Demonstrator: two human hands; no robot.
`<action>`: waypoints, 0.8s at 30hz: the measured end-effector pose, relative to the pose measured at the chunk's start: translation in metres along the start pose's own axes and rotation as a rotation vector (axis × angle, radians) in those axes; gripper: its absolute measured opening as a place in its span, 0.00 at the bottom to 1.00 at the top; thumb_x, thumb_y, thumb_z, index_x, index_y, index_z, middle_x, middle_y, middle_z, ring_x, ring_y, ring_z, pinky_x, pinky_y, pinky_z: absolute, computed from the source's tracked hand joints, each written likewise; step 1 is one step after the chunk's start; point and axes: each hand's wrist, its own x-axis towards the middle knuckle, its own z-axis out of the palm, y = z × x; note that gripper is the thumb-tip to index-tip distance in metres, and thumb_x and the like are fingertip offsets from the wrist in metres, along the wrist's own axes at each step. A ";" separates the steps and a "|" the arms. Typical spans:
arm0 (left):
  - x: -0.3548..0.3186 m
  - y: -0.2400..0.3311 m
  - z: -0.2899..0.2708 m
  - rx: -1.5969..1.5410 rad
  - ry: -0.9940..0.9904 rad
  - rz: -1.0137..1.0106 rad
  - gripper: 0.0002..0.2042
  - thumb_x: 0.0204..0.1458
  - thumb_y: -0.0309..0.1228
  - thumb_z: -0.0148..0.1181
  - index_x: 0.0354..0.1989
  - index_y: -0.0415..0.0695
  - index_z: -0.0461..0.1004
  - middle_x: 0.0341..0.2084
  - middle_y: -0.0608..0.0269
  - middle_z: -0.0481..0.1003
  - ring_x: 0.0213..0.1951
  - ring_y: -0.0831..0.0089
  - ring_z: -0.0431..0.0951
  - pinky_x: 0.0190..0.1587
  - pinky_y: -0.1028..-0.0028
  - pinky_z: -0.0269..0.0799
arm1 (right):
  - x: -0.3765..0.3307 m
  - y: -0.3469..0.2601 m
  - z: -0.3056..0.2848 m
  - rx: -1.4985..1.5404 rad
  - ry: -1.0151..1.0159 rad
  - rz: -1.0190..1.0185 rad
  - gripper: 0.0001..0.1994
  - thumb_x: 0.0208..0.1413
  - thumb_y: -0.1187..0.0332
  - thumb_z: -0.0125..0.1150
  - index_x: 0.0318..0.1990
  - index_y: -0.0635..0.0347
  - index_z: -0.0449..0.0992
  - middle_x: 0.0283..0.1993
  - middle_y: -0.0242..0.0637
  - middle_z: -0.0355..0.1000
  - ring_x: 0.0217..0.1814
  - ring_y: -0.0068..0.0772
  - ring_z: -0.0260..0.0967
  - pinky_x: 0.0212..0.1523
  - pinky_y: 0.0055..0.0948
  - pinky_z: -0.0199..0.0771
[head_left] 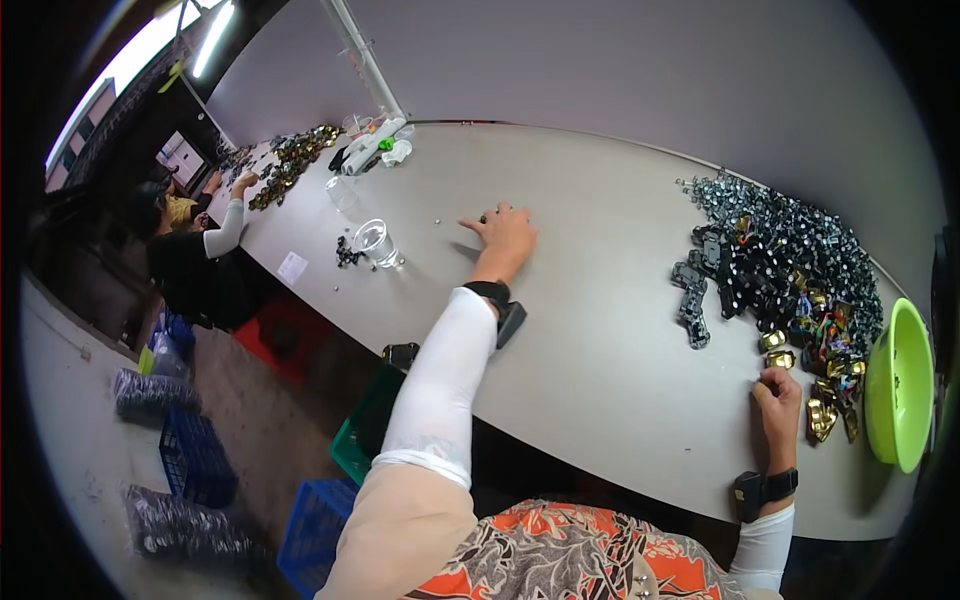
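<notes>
My left hand [508,240] reaches over the middle of the table [590,270], fingers apart. A small dark spot shows by its fingertips; I cannot make out what it is. Left of this hand stand a clear plastic cup [376,243] and a little cluster of small black parts [348,252]. My right hand [779,402] rests at the near right with its fingers curled in; whatever they hold, if anything, is hidden. Just beyond it lie shiny gold-coloured pieces [780,359], at the edge of a large heap of black and clear parts [770,260].
A lime-green bowl [903,390] stands tilted at the right edge. Several black toy-car-like pieces [691,305] lie beside the heap. Another clear cup [342,194], white bags [375,146] and a gold heap [290,168] are farther left, where other people work. Crates [315,525] stand below the table.
</notes>
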 end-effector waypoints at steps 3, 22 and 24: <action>-0.042 -0.048 -0.002 -0.053 0.071 0.043 0.24 0.47 0.44 0.53 0.55 0.55 0.65 0.56 0.57 0.59 0.60 0.55 0.54 0.52 0.26 0.35 | 0.000 0.000 0.010 -0.037 -0.006 -0.051 0.04 0.43 0.77 0.55 0.29 0.63 0.69 0.23 0.26 0.63 0.25 0.17 0.58 0.27 0.19 0.60; -0.209 -0.108 -0.009 -0.166 0.259 0.145 0.13 0.42 0.38 0.62 0.29 0.39 0.76 0.24 0.50 0.75 0.29 0.57 0.76 0.40 0.61 0.67 | 0.000 -0.008 0.005 0.070 0.300 -0.092 0.09 0.40 0.77 0.54 0.33 0.66 0.73 0.23 0.33 0.67 0.24 0.22 0.62 0.28 0.21 0.63; -0.194 -0.048 -0.017 -0.332 0.269 0.331 0.12 0.43 0.36 0.61 0.27 0.38 0.75 0.23 0.49 0.74 0.28 0.56 0.75 0.33 0.67 0.68 | -0.004 -0.012 -0.005 0.043 0.462 -0.090 0.08 0.41 0.78 0.53 0.32 0.66 0.72 0.26 0.33 0.66 0.26 0.21 0.63 0.29 0.21 0.63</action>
